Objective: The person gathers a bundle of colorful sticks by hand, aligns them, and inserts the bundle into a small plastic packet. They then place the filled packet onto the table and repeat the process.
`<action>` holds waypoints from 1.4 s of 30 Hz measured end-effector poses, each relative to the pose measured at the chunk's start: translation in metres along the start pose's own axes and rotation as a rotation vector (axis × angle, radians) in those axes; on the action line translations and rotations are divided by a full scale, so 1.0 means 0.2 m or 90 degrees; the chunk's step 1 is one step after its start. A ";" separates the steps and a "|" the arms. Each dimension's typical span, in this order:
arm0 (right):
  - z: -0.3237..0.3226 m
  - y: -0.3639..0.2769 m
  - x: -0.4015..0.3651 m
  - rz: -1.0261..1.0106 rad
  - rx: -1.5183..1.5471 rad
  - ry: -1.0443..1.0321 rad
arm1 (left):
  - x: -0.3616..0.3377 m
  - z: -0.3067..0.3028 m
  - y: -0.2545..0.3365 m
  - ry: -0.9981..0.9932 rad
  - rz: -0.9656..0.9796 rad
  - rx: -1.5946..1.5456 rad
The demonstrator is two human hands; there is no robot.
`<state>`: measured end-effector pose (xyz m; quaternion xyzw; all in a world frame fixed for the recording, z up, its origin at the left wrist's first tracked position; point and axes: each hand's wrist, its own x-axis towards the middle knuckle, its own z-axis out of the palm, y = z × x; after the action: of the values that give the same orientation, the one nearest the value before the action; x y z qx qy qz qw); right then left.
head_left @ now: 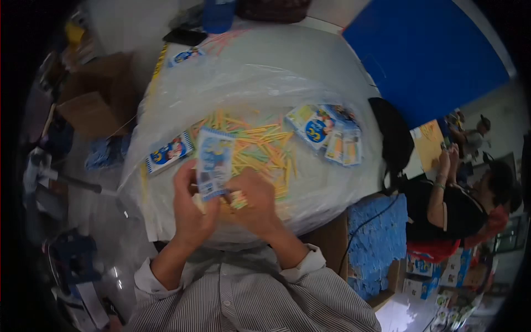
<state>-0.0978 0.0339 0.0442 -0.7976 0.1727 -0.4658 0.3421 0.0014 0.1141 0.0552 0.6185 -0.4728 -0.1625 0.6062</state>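
A blue and white printed packet [215,157] stands upright in my left hand [192,213], its fingers closed at the lower left of the packet. My right hand [254,200] is closed around a small bundle of thin pastel sticks [238,200], their ends showing beside the packet's lower edge. Whether the packet's lower end is open cannot be seen. Beyond my hands lies a loose heap of yellow, orange, green and pink sticks [268,145]. One blue printed packet [169,153] rests left of the heap, and several more packets [315,128] lie to its right.
Clear plastic sheeting [221,91] covers the table. A dark phone [186,37] and blue container [218,15] are at the back. A cardboard box [98,97] stands left. Another box at my right holds many blue packets [377,243]. A co-worker [451,205] sits further right.
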 end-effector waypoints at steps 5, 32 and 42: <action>0.05 0.00 -0.06 -0.088 -0.121 -0.063 | -0.02 0.00 -0.19 0.085 -0.014 0.018; -0.12 0.05 0.03 0.391 0.016 -0.001 | 0.19 0.02 -0.11 0.010 0.203 0.163; -0.13 -0.12 0.14 0.265 -0.229 -0.253 | 0.19 0.01 -0.10 0.018 0.227 0.173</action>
<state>-0.1060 0.0242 0.0880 -0.8678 0.3413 -0.1835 0.3109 0.0263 0.0796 0.0499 0.6036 -0.5836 0.0212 0.5428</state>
